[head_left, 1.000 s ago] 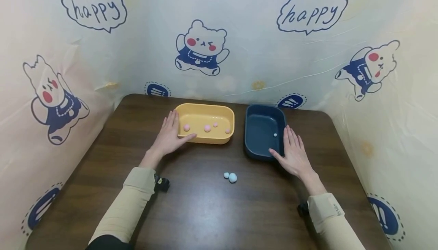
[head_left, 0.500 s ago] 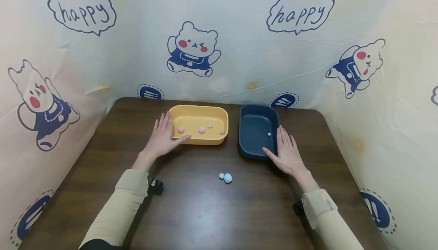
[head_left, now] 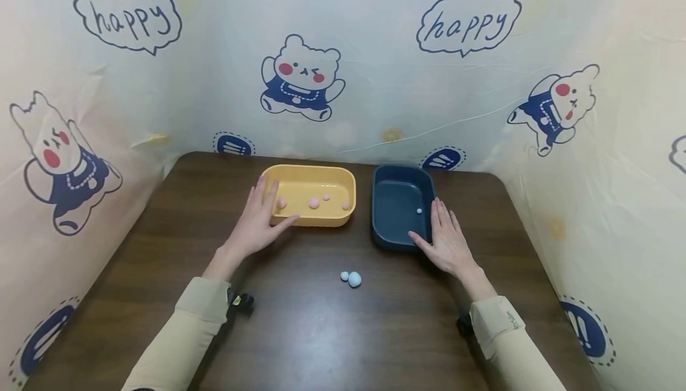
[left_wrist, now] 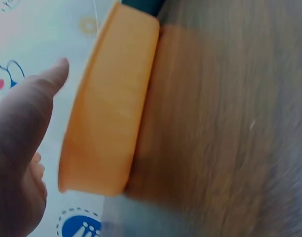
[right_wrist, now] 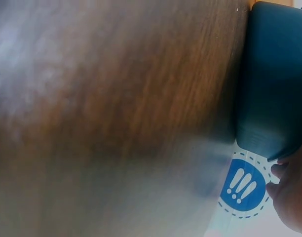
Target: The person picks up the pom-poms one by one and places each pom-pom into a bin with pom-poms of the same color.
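A yellow tray [head_left: 321, 222] holds several small pink balls [head_left: 314, 202]. At its left end my left hand [head_left: 250, 228] is spread, fingers straight and apart. In the left wrist view the thumb [left_wrist: 56, 76] stands off the yellow tray's side [left_wrist: 109, 103]. To the right is a dark blue tray [head_left: 393, 218] with one tiny pale blue ball [head_left: 419, 211] inside. My right hand [head_left: 451, 245] lies straight-fingered along that tray's right side, its thumb at the near corner. In the right wrist view the dark blue tray [right_wrist: 274, 79] partly covers the fingertips.
Two light blue balls, a small one [head_left: 345, 275] and a larger one [head_left: 355, 280], lie together on the brown wooden table [head_left: 321, 343] in front of the trays. A printed cloth [head_left: 375, 69] with cartoon bears hangs behind the table and along both sides.
The head view has shifted, so everything sits further left in it. My left hand's fingers have spread apart and the hand has eased off the yellow tray. My right hand stays at the dark blue tray.
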`<state>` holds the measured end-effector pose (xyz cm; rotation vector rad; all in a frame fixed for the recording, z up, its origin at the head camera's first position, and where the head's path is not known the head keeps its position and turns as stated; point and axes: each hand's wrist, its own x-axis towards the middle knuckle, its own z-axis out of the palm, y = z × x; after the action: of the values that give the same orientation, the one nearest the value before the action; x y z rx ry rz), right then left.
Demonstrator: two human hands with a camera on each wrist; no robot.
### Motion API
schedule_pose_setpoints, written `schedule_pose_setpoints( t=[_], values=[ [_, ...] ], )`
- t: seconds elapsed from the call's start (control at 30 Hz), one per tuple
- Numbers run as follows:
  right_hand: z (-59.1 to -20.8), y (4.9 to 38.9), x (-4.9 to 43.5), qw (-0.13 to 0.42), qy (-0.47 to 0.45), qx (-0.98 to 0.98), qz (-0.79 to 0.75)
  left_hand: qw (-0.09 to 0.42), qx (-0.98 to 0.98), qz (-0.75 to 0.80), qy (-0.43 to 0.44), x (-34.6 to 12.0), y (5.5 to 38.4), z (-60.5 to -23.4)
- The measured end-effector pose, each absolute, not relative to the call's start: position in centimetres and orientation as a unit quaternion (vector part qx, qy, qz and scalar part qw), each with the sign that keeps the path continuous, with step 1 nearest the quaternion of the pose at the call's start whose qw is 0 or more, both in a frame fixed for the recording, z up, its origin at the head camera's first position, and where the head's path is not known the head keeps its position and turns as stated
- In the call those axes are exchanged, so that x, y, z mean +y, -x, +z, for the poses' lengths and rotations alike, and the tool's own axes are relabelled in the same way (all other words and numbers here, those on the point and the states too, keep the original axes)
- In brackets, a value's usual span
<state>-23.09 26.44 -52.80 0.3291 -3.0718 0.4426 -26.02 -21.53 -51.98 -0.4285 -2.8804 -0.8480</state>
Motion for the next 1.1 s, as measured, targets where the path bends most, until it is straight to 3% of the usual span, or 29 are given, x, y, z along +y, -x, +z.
schedule_pose_setpoints(
  t=[0.5,0.87,1.1],
  values=[
    [-52.8,23.2,26.5,0.000,-0.103,-0.984,0.142,0.068,-0.902,-0.343,0.253,-16.1,19.2,-48.2],
    [-53.0,23.2,26.4,-0.007,-0.100,-0.984,0.144,-0.060,-0.909,-0.308,0.275,-14.1,17.6,-50.1],
    [-52.8,23.2,26.4,-0.005,-0.100,-0.984,0.150,-0.076,-0.904,-0.300,0.295,-12.5,17.2,-51.6]
  ],
)
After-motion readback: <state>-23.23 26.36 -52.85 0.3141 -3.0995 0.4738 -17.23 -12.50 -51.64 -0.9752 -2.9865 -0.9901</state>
